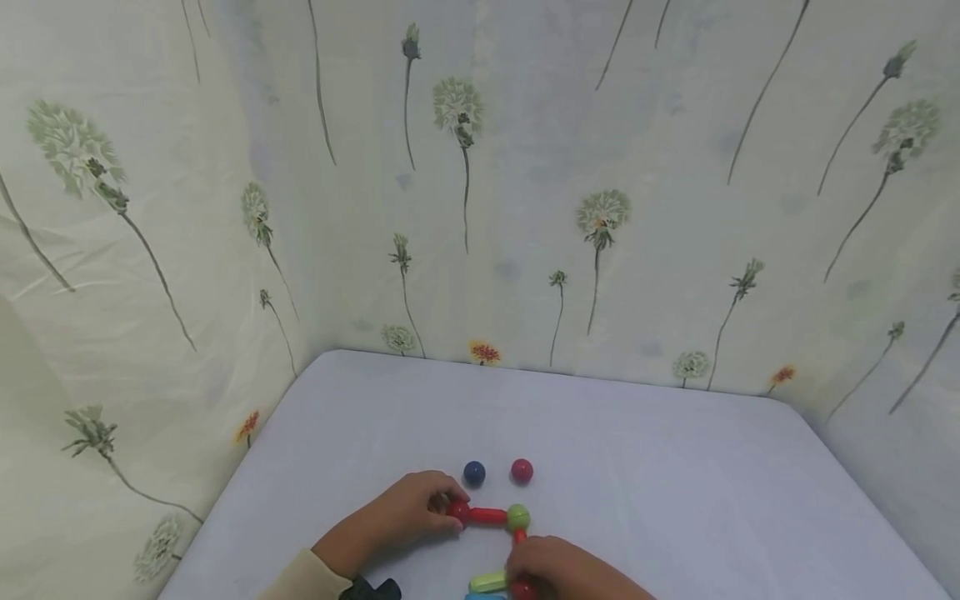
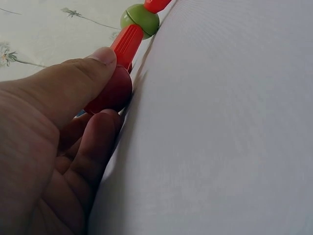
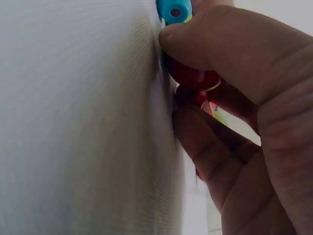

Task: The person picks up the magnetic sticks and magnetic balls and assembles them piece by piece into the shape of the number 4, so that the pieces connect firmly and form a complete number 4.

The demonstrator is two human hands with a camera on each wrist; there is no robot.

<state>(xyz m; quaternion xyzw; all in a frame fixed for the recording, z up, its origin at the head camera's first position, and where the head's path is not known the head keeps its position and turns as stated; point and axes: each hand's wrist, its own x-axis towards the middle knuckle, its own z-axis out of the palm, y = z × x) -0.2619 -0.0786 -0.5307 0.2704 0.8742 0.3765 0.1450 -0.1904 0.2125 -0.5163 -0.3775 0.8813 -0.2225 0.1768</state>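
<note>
My left hand [image 1: 416, 504] pinches a dark red ball [image 2: 112, 90] between thumb and fingers, low against the table. From that ball a red rod [image 1: 488, 517] runs right to a green ball [image 1: 517, 517]. A second red rod [image 1: 520, 537] leaves the green ball toward me, forming a corner. At its near end, my right hand [image 1: 564, 568] grips another red ball [image 3: 195, 76], partly covered by the fingers. Just left of the right hand lie a light green rod [image 1: 488, 582] and a blue rod [image 3: 174, 11] with a hole in its end.
Beyond the joined pieces, a dark blue ball [image 1: 474, 474] and a loose red ball [image 1: 522, 471] sit on the white table [image 1: 675, 483]. Flower-patterned cloth [image 1: 525, 167] hangs behind the table and along its sides. A black device [image 1: 371, 588] is at the left wrist.
</note>
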